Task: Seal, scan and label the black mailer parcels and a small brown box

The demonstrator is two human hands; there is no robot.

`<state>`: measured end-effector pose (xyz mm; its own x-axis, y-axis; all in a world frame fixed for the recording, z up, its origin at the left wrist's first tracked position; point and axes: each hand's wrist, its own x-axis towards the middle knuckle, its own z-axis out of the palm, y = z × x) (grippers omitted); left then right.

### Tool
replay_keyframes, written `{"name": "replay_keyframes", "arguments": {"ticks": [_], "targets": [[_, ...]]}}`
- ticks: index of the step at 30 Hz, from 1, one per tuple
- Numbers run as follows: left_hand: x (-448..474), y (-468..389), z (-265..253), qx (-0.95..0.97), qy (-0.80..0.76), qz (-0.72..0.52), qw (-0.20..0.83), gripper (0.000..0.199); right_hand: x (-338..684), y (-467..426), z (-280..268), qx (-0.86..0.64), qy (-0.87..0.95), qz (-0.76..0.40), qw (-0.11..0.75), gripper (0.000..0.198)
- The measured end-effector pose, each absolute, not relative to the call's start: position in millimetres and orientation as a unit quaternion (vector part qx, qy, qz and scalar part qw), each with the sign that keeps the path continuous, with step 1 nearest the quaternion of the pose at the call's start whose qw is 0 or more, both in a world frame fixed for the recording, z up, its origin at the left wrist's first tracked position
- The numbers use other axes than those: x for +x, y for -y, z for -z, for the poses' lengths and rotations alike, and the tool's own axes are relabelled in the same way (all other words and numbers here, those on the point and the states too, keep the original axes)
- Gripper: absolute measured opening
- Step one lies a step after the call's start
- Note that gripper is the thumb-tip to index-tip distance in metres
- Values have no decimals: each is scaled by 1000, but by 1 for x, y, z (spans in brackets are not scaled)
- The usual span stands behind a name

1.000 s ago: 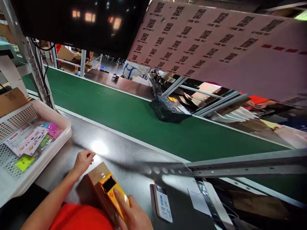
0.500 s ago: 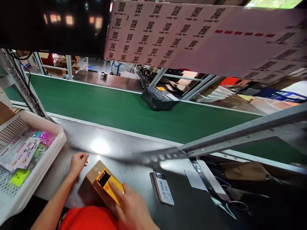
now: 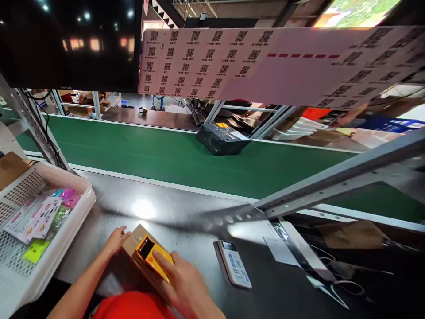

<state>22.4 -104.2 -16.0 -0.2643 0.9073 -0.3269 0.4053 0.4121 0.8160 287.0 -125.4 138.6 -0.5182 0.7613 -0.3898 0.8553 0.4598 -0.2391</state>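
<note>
A brown cardboard box [image 3: 141, 234] stands at the front of the metal bench, close against the red clothing at my waist. My right hand [image 3: 187, 277] is closed round a yellow handheld device [image 3: 156, 259] with a dark window at one end, lying over the box top. At the box's far left edge, my left hand [image 3: 117, 240] has its fingers bent against the cardboard; part of its grip is hidden. A phone-like device [image 3: 234, 263] with a small dark screen lies to the right of my right hand.
On the left is a white basket [image 3: 88, 201] with cards and colourful bagged items. Behind the bench runs a green conveyor [image 3: 133, 144] carrying a black-wrapped parcel [image 3: 223, 139]. A metal strut [image 3: 332, 181] slants across the right, near scissors [image 3: 348, 288]. A code board [image 3: 252, 88] hangs above.
My left hand has moved right, from beside the box to its edge, and its pinch has loosened. My right hand keeps the yellow device over the box. The view has tilted up slightly.
</note>
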Motion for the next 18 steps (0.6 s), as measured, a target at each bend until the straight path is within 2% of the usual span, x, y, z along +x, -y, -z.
{"name": "replay_keyframes", "arguments": {"ticks": [4, 8, 11, 14, 18], "targets": [[24, 85, -13, 469, -768, -241, 363, 25, 288, 127, -139, 479, -851, 197, 90, 66], [59, 65, -38, 496, -762, -203, 362, 59, 285, 127, -149, 471, -855, 196, 97, 67], [82, 64, -48, 517, -758, -157, 365, 69, 280, 126, -161, 460, -857, 197, 118, 66], [89, 69, -55, 528, -770, -104, 343, 78, 286, 126, -173, 447, -863, 202, 121, 54], [91, 71, -65, 529, -790, -50, 304, 91, 342, 146, -182, 443, -860, 216, 133, 53]]}}
